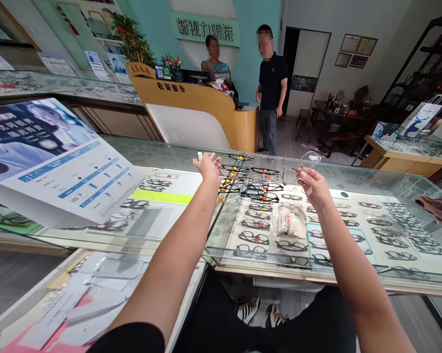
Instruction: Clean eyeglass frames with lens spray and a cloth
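Over the glass counter, my right hand pinches a pair of glasses with a thin frame and clear lenses, raised and tilted. My left hand is stretched out to the left of it, fingers partly spread. A small white thing shows between its thumb and fingers; its kind I cannot make out. Close to both hands, dark-framed glasses with orange tags lie in rows on the glass. Nearer to me is a crumpled cream cloth with printing on it.
Many frames fill the display case. A large printed card stand is at left, above an open drawer with papers. A brown cloth lies at right. Two people are by the wooden reception desk, one standing person beside it.
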{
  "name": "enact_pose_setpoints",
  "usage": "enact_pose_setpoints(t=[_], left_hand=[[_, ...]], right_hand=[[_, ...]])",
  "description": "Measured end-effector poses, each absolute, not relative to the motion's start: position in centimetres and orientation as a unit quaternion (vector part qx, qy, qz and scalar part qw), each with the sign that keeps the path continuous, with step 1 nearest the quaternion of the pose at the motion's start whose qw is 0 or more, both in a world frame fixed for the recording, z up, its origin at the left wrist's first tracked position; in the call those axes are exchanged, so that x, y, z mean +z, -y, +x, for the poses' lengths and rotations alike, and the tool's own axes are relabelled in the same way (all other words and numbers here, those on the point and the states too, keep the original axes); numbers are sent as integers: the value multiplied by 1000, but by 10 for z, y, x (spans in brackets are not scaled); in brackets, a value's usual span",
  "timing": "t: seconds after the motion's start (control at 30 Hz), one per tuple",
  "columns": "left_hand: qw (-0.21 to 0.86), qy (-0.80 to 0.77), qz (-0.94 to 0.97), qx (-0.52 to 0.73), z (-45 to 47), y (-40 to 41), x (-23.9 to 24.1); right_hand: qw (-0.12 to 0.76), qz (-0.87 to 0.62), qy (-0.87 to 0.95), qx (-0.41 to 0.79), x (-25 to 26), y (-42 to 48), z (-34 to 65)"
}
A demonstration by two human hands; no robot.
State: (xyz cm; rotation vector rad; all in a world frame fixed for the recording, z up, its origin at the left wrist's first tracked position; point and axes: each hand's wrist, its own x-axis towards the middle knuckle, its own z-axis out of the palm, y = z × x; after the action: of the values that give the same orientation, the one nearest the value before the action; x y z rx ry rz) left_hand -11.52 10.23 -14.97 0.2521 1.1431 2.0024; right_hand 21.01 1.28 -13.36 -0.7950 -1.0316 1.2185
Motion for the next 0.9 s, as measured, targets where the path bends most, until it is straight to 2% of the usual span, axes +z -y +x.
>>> enact_pose_setpoints(t=[0.2,0.43,0.53,0.7,0.9], left_hand=[[403,-445,106,793,-116,-97,-147],[292,-448,184,825,-114,-90,-125],[286,-446,258,808,-98,-82,-121],[360,-412,396,737,-60,-66,-128],[562,-346,396,638,-24,-46,-132]], right_hand=[[628,-348,455,527,-133,-13,211],[657,-361,470,466,-133,-16,216],[667,-364,462,458,-132,-17,218],[658,-375,465,459,-131,-16,219],[632,-345,497,485,-127,-10,214]])
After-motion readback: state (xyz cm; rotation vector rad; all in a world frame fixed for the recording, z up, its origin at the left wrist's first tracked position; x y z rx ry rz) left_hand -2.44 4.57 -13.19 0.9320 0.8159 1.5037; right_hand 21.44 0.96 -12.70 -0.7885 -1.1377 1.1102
